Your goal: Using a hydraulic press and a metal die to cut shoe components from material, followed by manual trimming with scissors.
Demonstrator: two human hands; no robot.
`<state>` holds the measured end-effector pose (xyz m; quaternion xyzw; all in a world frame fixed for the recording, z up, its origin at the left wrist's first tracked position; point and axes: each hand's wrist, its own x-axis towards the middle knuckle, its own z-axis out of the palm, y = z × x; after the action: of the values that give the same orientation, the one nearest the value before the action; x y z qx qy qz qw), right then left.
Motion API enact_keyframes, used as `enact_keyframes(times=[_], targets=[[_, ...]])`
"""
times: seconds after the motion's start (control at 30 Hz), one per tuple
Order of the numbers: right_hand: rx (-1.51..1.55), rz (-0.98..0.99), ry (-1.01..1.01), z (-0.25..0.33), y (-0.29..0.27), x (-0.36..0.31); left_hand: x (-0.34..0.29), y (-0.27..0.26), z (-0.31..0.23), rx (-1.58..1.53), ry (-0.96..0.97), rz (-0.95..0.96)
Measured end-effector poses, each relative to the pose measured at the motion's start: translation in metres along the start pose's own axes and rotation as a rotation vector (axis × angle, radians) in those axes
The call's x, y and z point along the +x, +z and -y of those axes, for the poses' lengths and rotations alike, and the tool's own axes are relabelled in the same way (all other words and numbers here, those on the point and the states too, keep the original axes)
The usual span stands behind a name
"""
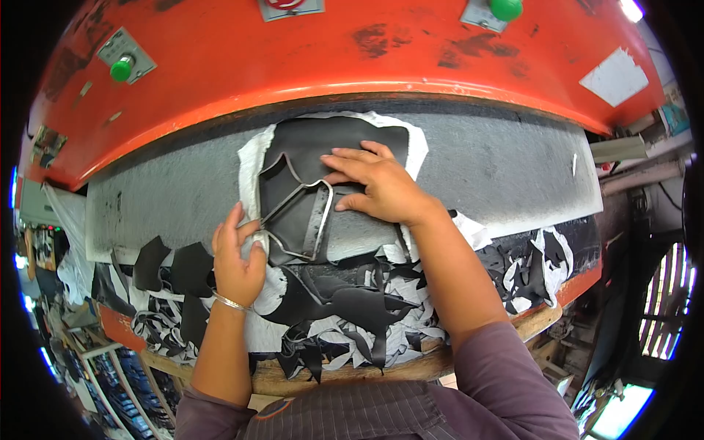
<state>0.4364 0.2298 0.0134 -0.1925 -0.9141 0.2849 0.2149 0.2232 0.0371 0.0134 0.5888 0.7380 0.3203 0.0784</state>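
A metal cutting die [321,213], a shaped frame with a cross bar, lies on a sheet of black leather [352,132] with a pale underside showing at its edges. At the die's lower left corner, my left hand [242,257] has its fingers and thumb closed round the rim. My right hand [378,183] is spread on the leather at the die's right, palm down, with its fingertips close to the upper right corner. Part of the leather is hidden beneath this hand. A cut gap in the sheet shows grey board below the right hand.
Under the leather lies a wide grey cutting board [506,161]. The red press head [330,66] spans the far side, with green buttons [122,70] on it. Black and white leather scraps [367,315] heap along the near edge, above a wooden rail [411,372].
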Motion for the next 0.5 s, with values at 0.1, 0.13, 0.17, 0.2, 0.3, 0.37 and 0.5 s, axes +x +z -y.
enact_keyframes(times=[0.1, 0.13, 0.17, 0.2, 0.3, 0.37, 0.5], targets=[[-0.011, -0.021, 0.024, 0.007, 0.009, 0.001, -0.004, -0.004, 0.012, -0.067, 0.018, 0.032], [-0.033, -0.015, 0.033, 0.012, 0.012, 0.0, -0.009, -0.006, 0.014, -0.048, 0.032, 0.038], [-0.088, -0.011, 0.035, 0.013, 0.013, -0.002, -0.01, -0.006, 0.016, -0.075, 0.044, 0.053], [-0.144, -0.008, 0.035, 0.014, 0.015, -0.003, -0.011, -0.007, 0.018, -0.104, 0.057, 0.067], [-0.203, -0.018, 0.096, 0.026, 0.02, -0.003, -0.015, -0.005, 0.025, -0.145, 0.075, 0.045], [-0.205, 0.006, 0.093, 0.029, 0.027, -0.001, -0.019, -0.007, 0.031, -0.175, 0.065, 0.028], [-0.224, 0.041, 0.101, 0.031, 0.036, 0.001, -0.025, -0.007, 0.042, -0.198, 0.051, 0.025]])
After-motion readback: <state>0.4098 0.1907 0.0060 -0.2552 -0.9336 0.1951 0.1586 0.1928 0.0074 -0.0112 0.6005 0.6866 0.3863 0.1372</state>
